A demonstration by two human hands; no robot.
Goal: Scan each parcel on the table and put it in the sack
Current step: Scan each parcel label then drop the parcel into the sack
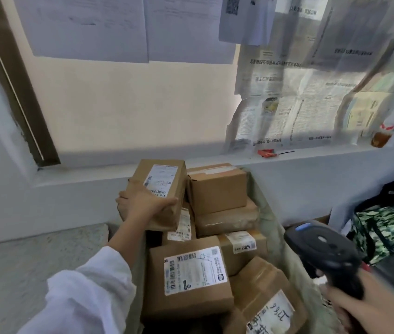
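Nearest, at lower left: a loose white fabric sleeve (89,292), cut off by the frame edge. Beyond it, the left hand (146,204), gripping a small brown cardboard parcel (164,186) with a white barcode label by its near end. Thumb along the near top edge, fingers (122,197) curled round the left side, tips hidden behind the box. Held tilted over the heap at the far left of the sack mouth; underside out of sight, contact with the parcels beneath impossible to tell.

At lower right, partly cropped: the right hand (360,309), wrapped round the handle of a black handheld barcode scanner (321,249). Blurred, head towards the sack; trigger finger hard to make out.

Between the hands: a pale green woven sack (272,213), mouth open, right wall plain, left wall mostly behind the arm, bottom hidden. Inside, brown parcels piled in layers:
- a large labelled cardboard parcel (191,283) nearest;
- a hand-marked parcel (265,302) cut off at the bottom edge;
- a plain taped cardboard box (217,186) on top at the back, just right of the held parcel.

Label print too small or blurred for reading.

Behind: a grey window ledge (311,155), newspaper sheets (299,97) over the glass, a camouflage-patterned bag (381,227) at right, half in shadow.
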